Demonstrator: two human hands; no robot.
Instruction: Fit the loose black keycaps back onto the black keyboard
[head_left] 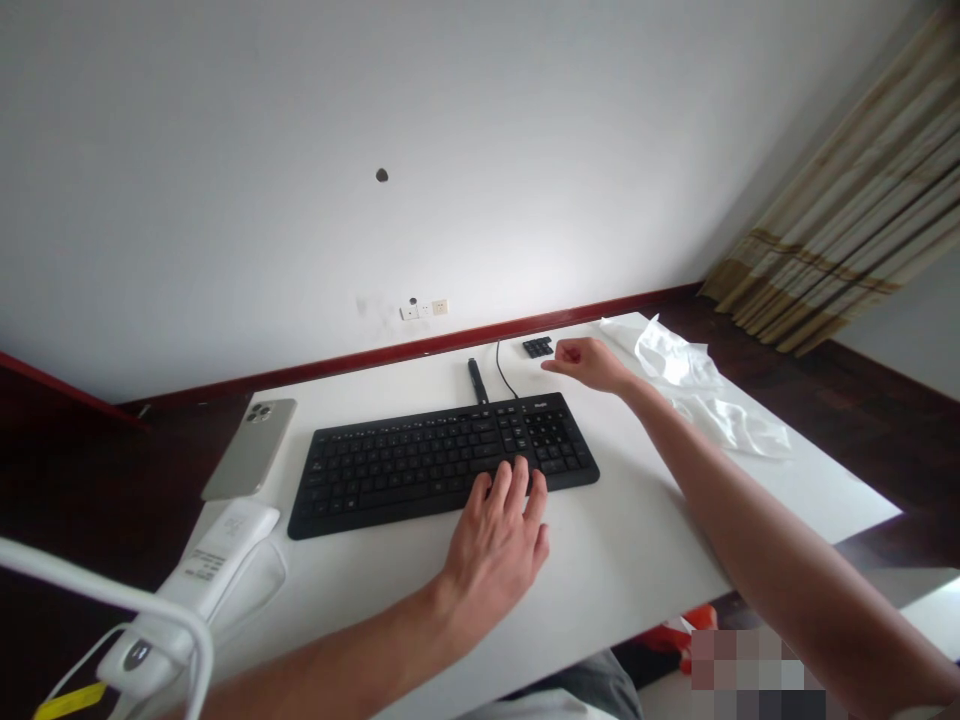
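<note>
Fingers of the left hand are laid spread on the near right edge of the flat black plastic keyboard, which should be kept pinned to the white table. Beyond its far right corner, the right hand is curled, fingertips pinched, just beside the small black cluster of loose keycaps, best lifted singly.

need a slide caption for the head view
Left hand rests on a black computer keyboard while the right hand reaches by small black keycaps.
</note>
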